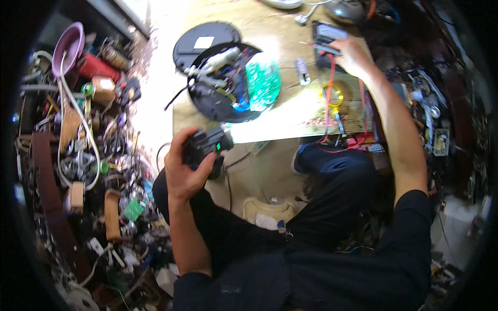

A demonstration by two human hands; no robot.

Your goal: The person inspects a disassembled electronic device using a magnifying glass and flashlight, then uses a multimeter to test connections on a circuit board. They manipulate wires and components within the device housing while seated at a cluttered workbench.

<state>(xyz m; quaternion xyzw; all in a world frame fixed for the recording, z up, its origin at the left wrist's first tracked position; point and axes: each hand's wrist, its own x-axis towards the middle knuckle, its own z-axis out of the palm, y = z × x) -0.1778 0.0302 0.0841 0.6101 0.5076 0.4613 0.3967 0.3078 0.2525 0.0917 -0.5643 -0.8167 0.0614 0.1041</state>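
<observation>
My left hand (pixel 189 163) grips a black block-shaped device (pixel 210 142) with a small green lit indicator, beside the worktable's near left corner. At the table's far right my right hand (pixel 347 54) has its fingers closed on black probes (pixel 327 46) with red and black leads, over a dark rectangular meter (pixel 324 28). In the middle-left of the table lies an open round black housing (pixel 212 101) holding a green circuit board (pixel 262 83), white parts and wires. Its round lid (pixel 192 52) lies behind it. A small silver item (pixel 302 71) and a yellow-ringed tool (pixel 332 93) lie nearer my right forearm.
Cluttered electronic parts (pixel 129 238) fill the left side, with a purple basin (pixel 67 49) and red cylinder (pixel 96 70). More clutter (pixel 433 109) lies right. My crossed legs are below the table edge (pixel 270 136); a cream plastic item (pixel 254 207) sits between them.
</observation>
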